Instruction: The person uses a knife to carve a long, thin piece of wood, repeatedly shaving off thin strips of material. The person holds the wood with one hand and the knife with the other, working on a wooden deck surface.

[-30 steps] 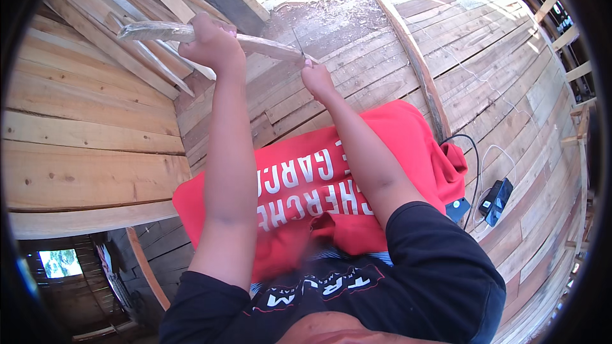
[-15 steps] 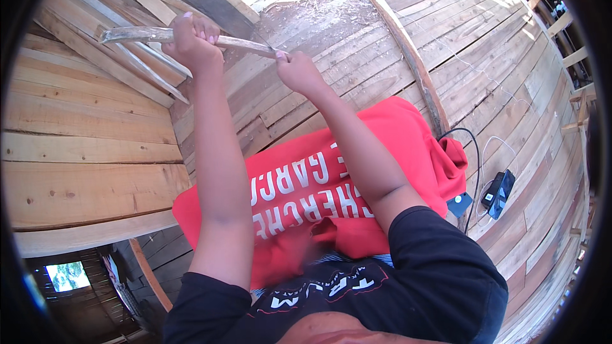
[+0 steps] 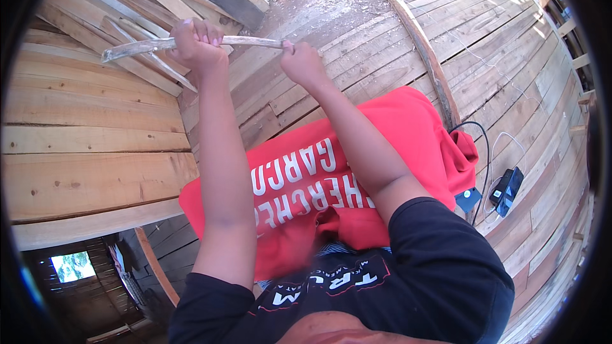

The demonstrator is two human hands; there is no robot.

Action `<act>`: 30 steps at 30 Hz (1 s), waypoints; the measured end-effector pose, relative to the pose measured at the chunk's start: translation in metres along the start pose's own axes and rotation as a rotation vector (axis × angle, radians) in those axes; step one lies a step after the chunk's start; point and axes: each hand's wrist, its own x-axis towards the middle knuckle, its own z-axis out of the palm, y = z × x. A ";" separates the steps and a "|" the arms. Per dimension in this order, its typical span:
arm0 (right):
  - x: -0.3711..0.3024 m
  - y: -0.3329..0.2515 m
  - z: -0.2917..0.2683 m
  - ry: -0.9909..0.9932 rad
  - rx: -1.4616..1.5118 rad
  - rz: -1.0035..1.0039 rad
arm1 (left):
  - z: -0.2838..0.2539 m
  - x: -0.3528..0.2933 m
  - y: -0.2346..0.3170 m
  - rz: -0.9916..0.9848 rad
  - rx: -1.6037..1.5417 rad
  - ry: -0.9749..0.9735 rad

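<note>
My left hand [image 3: 199, 44] is wrapped around a pale, slightly bent wooden stick [image 3: 137, 49], gripping it between its middle and its left end. The stick is held out in front of me, nearly level. At its right end is my right hand [image 3: 303, 64], fingers closed and thumb against the tip. Whatever sits inside that fist is hidden and too small to name. Below both forearms a red cloth garment [image 3: 408, 127] with white lettering covers my lap.
Long timber pieces [image 3: 83, 32] lean at the upper left beside a plank wall [image 3: 89, 146]. Wood shavings [image 3: 319, 3] litter the far floor. A long narrow beam [image 3: 414, 38] lies across the boards. At right are a phone [image 3: 508, 191] and cables [image 3: 488, 153].
The stick's right end has risen slightly, with my right hand moving up and a little right. My left hand keeps its grip. The whole view has shifted a little.
</note>
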 end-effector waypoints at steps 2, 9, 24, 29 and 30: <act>0.008 0.042 0.002 -0.011 0.071 0.147 | 0.010 -0.002 -0.001 -0.025 -0.018 0.032; 0.003 -0.009 -0.011 -0.146 0.115 -0.084 | 0.012 0.008 -0.004 -0.008 -0.009 0.047; 0.021 0.041 -0.007 -0.059 -0.057 0.035 | 0.048 -0.012 -0.005 0.056 0.019 0.039; 0.033 0.060 -0.010 -0.168 0.012 0.282 | 0.046 0.000 -0.007 0.047 0.071 0.118; 0.020 0.030 -0.011 -0.210 0.084 0.235 | 0.037 0.004 -0.010 0.056 0.080 0.108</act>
